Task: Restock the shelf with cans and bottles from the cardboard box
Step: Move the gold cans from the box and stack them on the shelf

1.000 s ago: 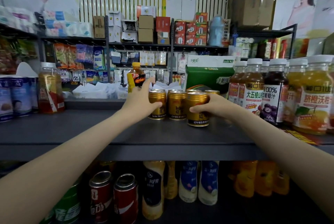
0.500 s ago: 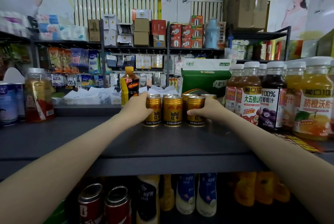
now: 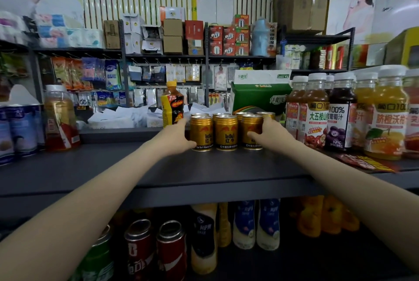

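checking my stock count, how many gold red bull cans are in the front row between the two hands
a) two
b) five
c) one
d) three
d: three gold Red Bull cans stand side by side in the front row. The left hand grips the leftmost and the right hand grips the rightmost. More can tops show behind them.

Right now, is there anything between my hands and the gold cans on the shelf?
Nothing visible. Your left hand holds the left front can, and your right hand holds the right front can. Only the middle can stands between the two hands.
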Demonstrator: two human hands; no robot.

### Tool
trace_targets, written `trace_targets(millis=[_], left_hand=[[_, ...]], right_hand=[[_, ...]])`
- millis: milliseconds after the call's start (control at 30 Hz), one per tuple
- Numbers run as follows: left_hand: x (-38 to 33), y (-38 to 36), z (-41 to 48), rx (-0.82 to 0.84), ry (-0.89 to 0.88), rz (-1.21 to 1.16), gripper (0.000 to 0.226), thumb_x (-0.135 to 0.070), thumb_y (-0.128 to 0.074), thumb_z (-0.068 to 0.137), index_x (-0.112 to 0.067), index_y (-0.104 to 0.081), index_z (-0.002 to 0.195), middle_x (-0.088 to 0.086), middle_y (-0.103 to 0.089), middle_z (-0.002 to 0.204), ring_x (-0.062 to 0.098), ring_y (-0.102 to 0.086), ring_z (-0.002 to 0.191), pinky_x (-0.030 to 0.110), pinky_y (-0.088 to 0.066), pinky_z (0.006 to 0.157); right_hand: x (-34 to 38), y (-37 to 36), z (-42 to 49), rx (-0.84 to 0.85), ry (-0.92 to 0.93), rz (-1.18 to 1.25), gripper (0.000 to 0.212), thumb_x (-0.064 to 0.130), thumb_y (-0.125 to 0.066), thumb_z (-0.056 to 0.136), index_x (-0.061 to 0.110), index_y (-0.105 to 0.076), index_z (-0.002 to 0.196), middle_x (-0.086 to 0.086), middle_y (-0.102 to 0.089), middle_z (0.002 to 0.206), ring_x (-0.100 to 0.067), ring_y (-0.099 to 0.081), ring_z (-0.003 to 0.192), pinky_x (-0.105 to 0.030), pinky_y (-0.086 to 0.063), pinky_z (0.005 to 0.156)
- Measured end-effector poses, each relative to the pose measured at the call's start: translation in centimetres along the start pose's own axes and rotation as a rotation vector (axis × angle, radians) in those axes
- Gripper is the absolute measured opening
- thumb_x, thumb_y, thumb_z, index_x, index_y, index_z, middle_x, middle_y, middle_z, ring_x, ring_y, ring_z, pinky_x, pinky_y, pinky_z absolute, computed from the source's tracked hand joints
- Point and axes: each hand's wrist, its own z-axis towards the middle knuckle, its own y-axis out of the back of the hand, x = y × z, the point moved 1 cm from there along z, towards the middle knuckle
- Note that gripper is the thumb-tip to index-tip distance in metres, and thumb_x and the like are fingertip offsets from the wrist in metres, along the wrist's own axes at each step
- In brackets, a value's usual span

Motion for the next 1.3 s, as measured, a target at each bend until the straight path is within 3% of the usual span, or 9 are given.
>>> trace_targets(millis=[133,233,367,467,633,867,1000,1200,1300], left_hand=[[1.2,0.3,-1.1,-0.036,0.047,0.053,0.041,-0.035,-0.065,0.087,-0.011,-0.052,0.117,0.007,-0.062,0.110,0.020,-0.059,0.094,0.037,-0.053,0.082],[1.2,1.5,-3.5,-0.131,0.006,-0.107,0.037,-0.032,-0.060,0.091,-0.011,-0.054,0.120,-0.002,-0.059,0.102,0.014,-0.055,0.093,0.028,-0.047,0.073],[1.1,3.7,-9.3,-0.356,-0.102,-0.339,0.022,-0.025,-0.058,0.093,-0.018,-0.058,0.114,-0.005,-0.061,0.105,0.011,-0.057,0.098,0.023,-0.044,0.083],[2.5,4.4,-14.2,-0.443,-0.120,-0.242,0.013,-0.016,-0.057,0.092,-0.019,-0.058,0.105,-0.008,-0.060,0.096,0.012,-0.059,0.095,0.025,-0.047,0.087],[6.6,4.2,-24.5,-0.544,0.055,-0.014,0.025,-0.018,-0.056,0.093,-0.015,-0.056,0.117,0.002,-0.060,0.111,0.015,-0.058,0.100,0.031,-0.049,0.087],[12.2,-0.2,-43.7,-0.395,0.359,0.353,0.043,-0.010,-0.058,0.087,-0.004,-0.052,0.129,0.014,-0.056,0.123,0.032,-0.054,0.111,0.037,-0.046,0.084],[16.1,-1.6,-53.3,-0.250,0.509,0.480,0.044,-0.012,-0.060,0.082,-0.001,-0.055,0.124,0.018,-0.059,0.116,0.038,-0.059,0.100,0.042,-0.053,0.076],[23.9,-1.7,-66.1,-0.158,0.777,0.556,0.045,-0.012,-0.064,0.072,-0.001,-0.058,0.115,0.019,-0.062,0.109,0.036,-0.064,0.090,0.038,-0.054,0.071],[29.8,-2.2,-71.7,-0.122,0.902,0.503,0.047,-0.010,-0.064,0.078,0.000,-0.055,0.123,0.021,-0.058,0.120,0.038,-0.060,0.100,0.043,-0.052,0.080]], right_hand=[[3.3,0.0,-3.6,-0.093,0.081,-0.120,0.040,0.025,-0.053,0.090,-0.001,-0.044,0.120,-0.019,-0.049,0.123,-0.035,-0.053,0.106,-0.044,-0.050,0.084],[6.6,-0.4,-6.8,-0.134,0.223,-0.114,0.030,0.020,-0.052,0.090,0.000,-0.047,0.112,-0.017,-0.050,0.116,-0.032,-0.048,0.108,-0.039,-0.044,0.086],[11.9,-1.2,-10.4,-0.134,0.470,-0.036,0.022,0.018,-0.052,0.091,0.004,-0.049,0.107,-0.011,-0.052,0.108,-0.024,-0.048,0.101,-0.025,-0.035,0.077],[16.0,-2.2,-13.2,-0.134,0.613,0.064,0.017,0.015,-0.053,0.090,0.003,-0.051,0.103,-0.011,-0.052,0.105,-0.024,-0.048,0.099,-0.023,-0.031,0.075],[19.8,-6.8,-20.4,0.000,0.739,0.304,0.015,0.016,-0.053,0.093,0.007,-0.051,0.105,-0.006,-0.051,0.104,-0.021,-0.046,0.101,-0.029,-0.039,0.082],[25.2,-16.6,-34.6,0.308,0.941,0.456,0.031,0.017,-0.055,0.092,0.005,-0.051,0.121,-0.010,-0.051,0.116,-0.025,-0.046,0.111,-0.029,-0.038,0.089],[29.5,-22.7,-42.7,0.522,1.018,0.446,0.033,0.017,-0.055,0.090,0.006,-0.050,0.120,-0.011,-0.049,0.119,-0.028,-0.045,0.116,-0.034,-0.039,0.091],[37.1,-30.7,-53.5,0.721,1.172,0.368,0.046,0.022,-0.052,0.093,0.009,-0.041,0.135,-0.007,-0.044,0.131,-0.025,-0.038,0.126,-0.036,-0.041,0.099],[41.3,-35.5,-58.2,0.804,1.242,0.336,0.051,0.021,-0.051,0.093,0.010,-0.037,0.140,-0.006,-0.042,0.136,-0.023,-0.039,0.125,-0.034,-0.038,0.100]])
